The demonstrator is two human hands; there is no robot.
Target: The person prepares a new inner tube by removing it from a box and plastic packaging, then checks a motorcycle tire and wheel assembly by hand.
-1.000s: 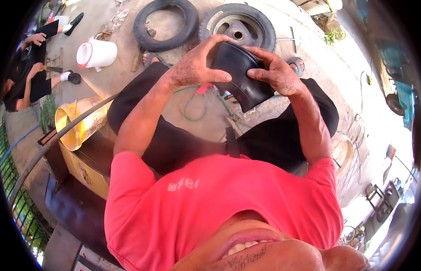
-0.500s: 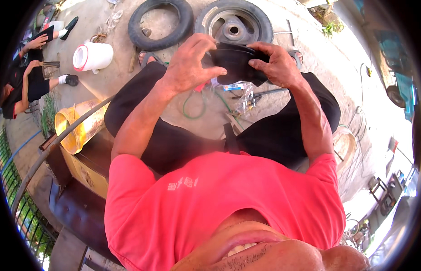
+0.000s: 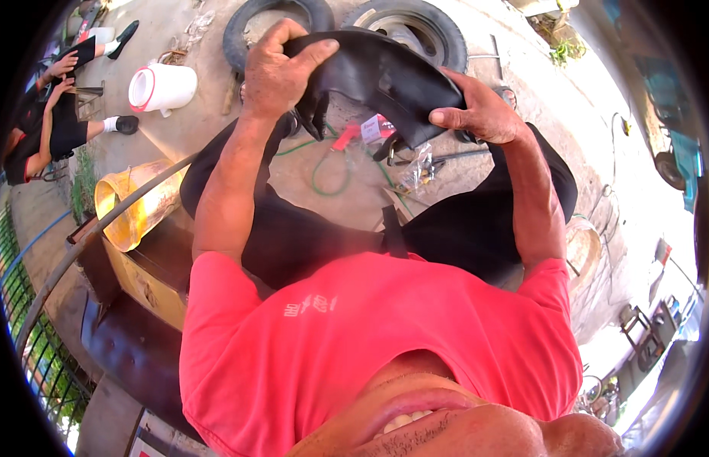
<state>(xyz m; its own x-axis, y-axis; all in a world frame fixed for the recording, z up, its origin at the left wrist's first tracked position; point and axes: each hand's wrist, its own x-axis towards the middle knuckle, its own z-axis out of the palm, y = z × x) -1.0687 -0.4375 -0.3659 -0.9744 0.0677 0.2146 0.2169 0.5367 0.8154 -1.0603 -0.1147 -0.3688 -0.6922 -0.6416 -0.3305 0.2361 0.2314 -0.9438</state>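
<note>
A limp black rubber inner tube (image 3: 377, 72) stretches between my two hands, bowed upward in the middle with its ends hanging down. My left hand (image 3: 282, 72) grips its left side, thumb on top. At the right end, my right hand (image 3: 480, 110) pinches it with the thumb in front and the fingers behind. Beyond it lie a bare tyre (image 3: 236, 42) on the left and a wheel with its tyre (image 3: 455, 38), both partly hidden by the tube and my left hand.
Between my feet lie a green cord (image 3: 324, 190), a red tool (image 3: 345, 137) and clear plastic packaging (image 3: 421, 164). To the left are a white bucket (image 3: 172, 87), a tipped yellow bucket (image 3: 153, 194) and a seated person (image 3: 46, 137). A dark padded seat (image 3: 134, 343) stands at lower left.
The inner tube was bunched small between my hands and is now spread wider. My left hand has moved left and up; my right hand has shifted slightly right and down.
</note>
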